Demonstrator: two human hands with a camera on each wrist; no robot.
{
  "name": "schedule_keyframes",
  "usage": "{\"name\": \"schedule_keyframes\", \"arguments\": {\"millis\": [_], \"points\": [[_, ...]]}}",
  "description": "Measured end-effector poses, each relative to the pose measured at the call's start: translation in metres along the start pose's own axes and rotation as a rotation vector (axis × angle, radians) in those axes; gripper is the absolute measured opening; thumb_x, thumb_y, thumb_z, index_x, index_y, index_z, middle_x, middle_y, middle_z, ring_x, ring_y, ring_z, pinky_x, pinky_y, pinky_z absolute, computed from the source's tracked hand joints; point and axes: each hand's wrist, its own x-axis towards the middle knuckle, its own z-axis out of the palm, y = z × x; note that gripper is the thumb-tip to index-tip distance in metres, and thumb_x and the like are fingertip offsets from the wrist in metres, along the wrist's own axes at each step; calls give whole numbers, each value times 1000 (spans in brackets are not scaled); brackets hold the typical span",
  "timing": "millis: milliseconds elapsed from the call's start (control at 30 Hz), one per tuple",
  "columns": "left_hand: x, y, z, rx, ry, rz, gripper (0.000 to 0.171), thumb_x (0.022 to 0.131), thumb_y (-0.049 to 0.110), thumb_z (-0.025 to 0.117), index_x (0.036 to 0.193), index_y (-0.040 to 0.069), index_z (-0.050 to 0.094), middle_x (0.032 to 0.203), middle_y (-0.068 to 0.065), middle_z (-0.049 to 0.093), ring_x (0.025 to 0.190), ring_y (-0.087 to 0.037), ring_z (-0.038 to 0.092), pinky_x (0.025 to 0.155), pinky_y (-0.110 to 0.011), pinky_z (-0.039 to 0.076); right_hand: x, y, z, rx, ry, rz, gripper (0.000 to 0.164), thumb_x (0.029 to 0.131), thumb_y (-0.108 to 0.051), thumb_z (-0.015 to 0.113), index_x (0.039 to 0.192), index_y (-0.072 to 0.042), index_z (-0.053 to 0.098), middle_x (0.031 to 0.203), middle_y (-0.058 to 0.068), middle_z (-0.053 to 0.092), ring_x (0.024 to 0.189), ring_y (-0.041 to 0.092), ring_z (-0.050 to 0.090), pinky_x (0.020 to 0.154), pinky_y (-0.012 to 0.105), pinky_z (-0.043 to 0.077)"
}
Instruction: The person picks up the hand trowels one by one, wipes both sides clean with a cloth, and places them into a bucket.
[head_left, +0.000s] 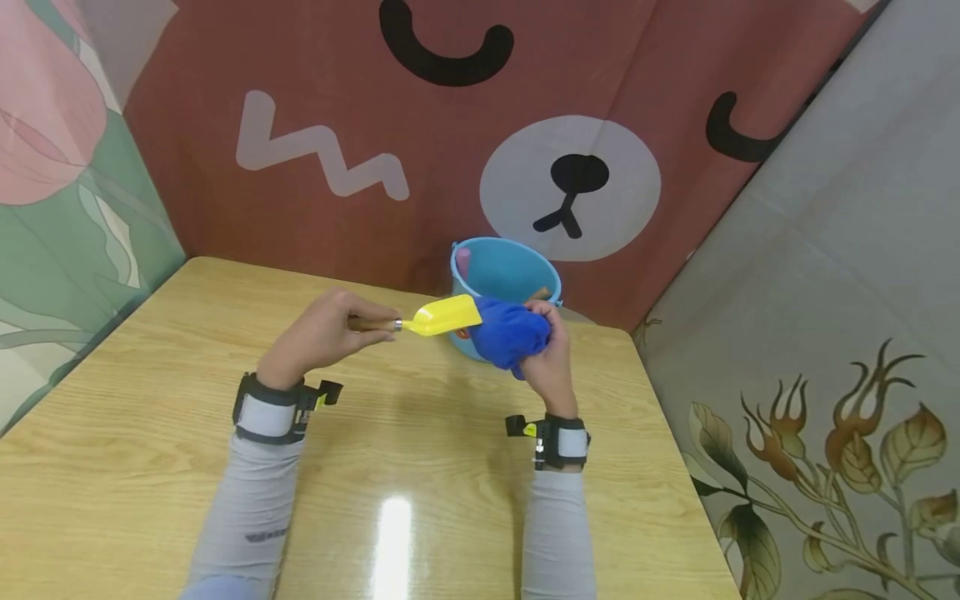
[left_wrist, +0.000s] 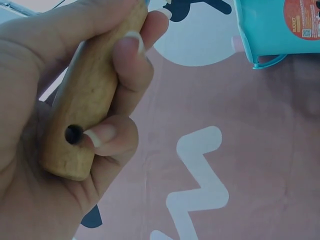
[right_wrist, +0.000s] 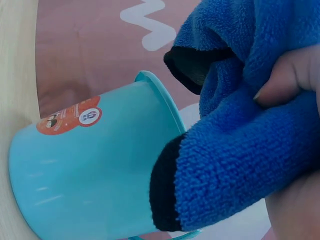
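In my left hand (head_left: 318,333) I grip a small yellow trowel (head_left: 442,317) by its wooden handle (left_wrist: 87,90), which has a dark hole near its end. The blade points right and its tip meets a bunched blue cloth (head_left: 510,333) in the head view. My right hand (head_left: 551,350) holds that fuzzy, dark-edged cloth, thumb pressed into its folds in the right wrist view. Both hands are raised in front of a light blue bucket (right_wrist: 115,165) bearing an orange sticker (right_wrist: 70,117). Cloth and trowel hide part of the bucket's front.
The bucket stands at the back of the wooden table (head_left: 420,433), against a curtain (head_left: 315,217) with a bear face. A pink item (head_left: 463,262) and a brownish piece (head_left: 540,294) show at the bucket's rim. A flowered grey curtain (head_left: 795,333) hangs at the right.
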Motion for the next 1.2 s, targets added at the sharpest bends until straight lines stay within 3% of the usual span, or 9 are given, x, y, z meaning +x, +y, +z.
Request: {"name": "schedule_keyframes", "arguments": {"millis": [167,367,500,667,833,1000,1200], "points": [[-1,-2,-1,12,34,3,26,88,10,80,114,7,78,106,-5,78,87,-13,75,76,-36,63,0,3,-1,38,18,-56,30,74,26,59,97,12,46,109,-3,59,107,16,57,99,31,47],[2,3,3,10,109,64,27,89,12,80,115,5,78,104,-6,78,85,-14,75,74,-35,63,3,20,5,56,-20,-110,34,70,26,62,96,9,47,109,7,59,106,19,56,98,31,46],[7,7,9,-6,147,126,28,87,9,81,114,4,78,103,-6,79,85,-14,76,75,-33,63,2,16,13,58,-41,-107,35,69,25,62,95,9,47,108,13,58,105,19,54,98,32,45],[11,8,16,-27,146,189,29,87,8,81,116,5,77,105,-6,78,88,-15,76,75,-30,62,3,0,24,66,-100,-118,33,68,24,61,95,13,46,105,16,57,104,17,53,97,29,45],[15,10,22,-56,152,259,32,87,7,80,119,3,76,110,-10,77,95,-20,76,78,-31,62,4,-2,34,47,-140,-187,35,64,24,57,94,11,47,94,11,53,91,22,51,84,27,45],[16,11,24,-62,152,268,35,87,6,80,120,1,74,112,-12,76,99,-23,75,80,-33,62,5,-4,42,65,-193,-233,32,68,23,57,95,10,47,91,11,51,88,23,50,84,26,45],[16,13,25,-62,130,253,35,87,6,80,121,0,73,111,-11,76,99,-24,76,80,-36,62,4,-7,44,30,-212,-210,36,74,23,60,107,14,49,103,25,56,99,15,52,94,26,46]]}}
